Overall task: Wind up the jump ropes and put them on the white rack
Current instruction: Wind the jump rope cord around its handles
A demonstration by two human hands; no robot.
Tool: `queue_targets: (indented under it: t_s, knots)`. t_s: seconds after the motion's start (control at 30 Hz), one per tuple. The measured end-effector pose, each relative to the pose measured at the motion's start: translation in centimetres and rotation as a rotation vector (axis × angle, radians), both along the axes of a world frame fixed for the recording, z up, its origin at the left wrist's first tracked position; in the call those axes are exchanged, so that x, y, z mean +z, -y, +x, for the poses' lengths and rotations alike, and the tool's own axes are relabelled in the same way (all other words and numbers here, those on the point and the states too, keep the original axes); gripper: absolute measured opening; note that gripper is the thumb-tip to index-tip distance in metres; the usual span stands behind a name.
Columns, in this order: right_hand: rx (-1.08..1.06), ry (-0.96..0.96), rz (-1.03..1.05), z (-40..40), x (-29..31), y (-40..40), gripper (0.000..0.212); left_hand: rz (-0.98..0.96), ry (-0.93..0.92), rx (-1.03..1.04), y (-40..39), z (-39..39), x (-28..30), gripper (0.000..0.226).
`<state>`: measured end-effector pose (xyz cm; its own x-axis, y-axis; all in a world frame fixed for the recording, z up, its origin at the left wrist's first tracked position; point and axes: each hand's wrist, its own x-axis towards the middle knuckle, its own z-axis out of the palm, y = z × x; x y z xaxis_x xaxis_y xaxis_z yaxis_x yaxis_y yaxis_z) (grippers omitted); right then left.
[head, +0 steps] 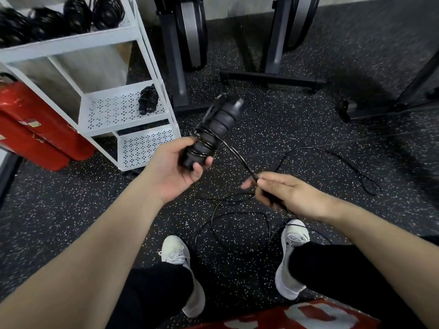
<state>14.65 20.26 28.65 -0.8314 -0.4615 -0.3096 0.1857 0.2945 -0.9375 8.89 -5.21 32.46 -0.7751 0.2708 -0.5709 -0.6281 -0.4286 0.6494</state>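
Nearest, between white shoes (177, 255), slack cord (240, 211) lies looped on floor (308, 129). Right hand (282, 191) pinches cord, feeding it. Left hand (175, 166) grips handles (213, 129) near left-centre, several turns already wrapped. Advice: keep cord taut, lay turns side by side, rotate bundle steadily, watch loops snagging on shoes. Far left, white rack (133, 34) holds wound ropes (78, 16); one bundle (147, 99) on middle shelf.

We see red cylinders (35, 129) lying left on the speckled black floor (308, 129), dark exercise machines (187, 32) standing at the back, our white shoes (293, 257), and a red-and-white box (308, 317) below.
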Motion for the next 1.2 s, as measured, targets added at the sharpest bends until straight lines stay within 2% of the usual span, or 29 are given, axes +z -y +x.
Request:
queue_targets:
  t_s: [0.07, 0.13, 0.3, 0.37, 0.47, 0.53, 0.6, 0.7, 0.83, 0.93, 1.0, 1.07, 1.13, 1.2]
  knots:
    - [0.054, 0.030, 0.076, 0.0, -0.1, -0.1, 0.034, 0.098, 0.039, 0.049, 0.5, -0.3, -0.1, 0.032]
    - [0.042, 0.060, 0.133, 0.0, -0.1, -0.1, 0.041, 0.118, 0.046, -0.004, 0.9, -0.4, -0.4, 0.044]
    - [-0.134, 0.079, 0.273, -1.0, 0.2, -0.6, 0.040, 0.080, 0.009, -0.367, 1.1, 0.4, -0.6, 0.062]
    - [-0.186, 0.092, 0.305, -1.2, 0.2, -0.7, 0.044, 0.017, -0.014, -0.509, 0.9, 0.7, -0.2, 0.061]
    - [-0.272, 0.078, 0.308, -1.4, 0.2, -1.0, 0.034, -0.100, -0.081, -0.688, 0.3, 1.3, 0.3, 0.027]
    - [-0.318, 0.075, 0.244, -1.7, 0.6, -1.2, 0.024, -0.148, -0.115, -0.811, 0.0, 1.7, 0.3, 0.032]
    - [-0.390, 0.098, 0.135, -2.0, 1.1, -1.1, 0.032, -0.222, -0.136, -0.916, -0.4, 1.9, 0.1, 0.041]
    - [-0.489, 0.135, 0.028, -2.4, 1.4, -1.0, 0.039, -0.298, -0.145, -1.018, -0.7, 2.2, -0.2, 0.033]
    - [-0.429, 0.061, 0.126, -2.0, 1.2, -0.5, 0.037, -0.454, -0.178, -1.184, -1.0, 2.2, -0.6, 0.039]
    - [-0.339, -0.025, 0.183, -1.6, 1.2, 0.2, 0.045, -0.547, -0.197, -1.303, -1.3, 2.3, -1.2, 0.059]
    - [-0.321, -0.084, 0.201, -1.5, 1.3, 0.6, 0.044, -0.613, -0.194, -1.350, -1.5, 2.3, -1.6, 0.064]
    - [-0.318, -0.181, 0.242, -1.3, 1.3, 1.0, 0.042, -0.692, -0.191, -1.345, -1.8, 2.3, -1.9, 0.046]
    - [-0.305, -0.292, 0.296, -1.1, 1.2, 1.4, 0.039, -0.790, -0.186, -1.271, -2.2, 2.4, -2.3, 0.040]
    - [-0.248, -0.347, 0.316, -0.7, 1.2, 1.7, 0.036, -0.805, -0.155, -1.145, -2.3, 2.4, -2.7, 0.046]
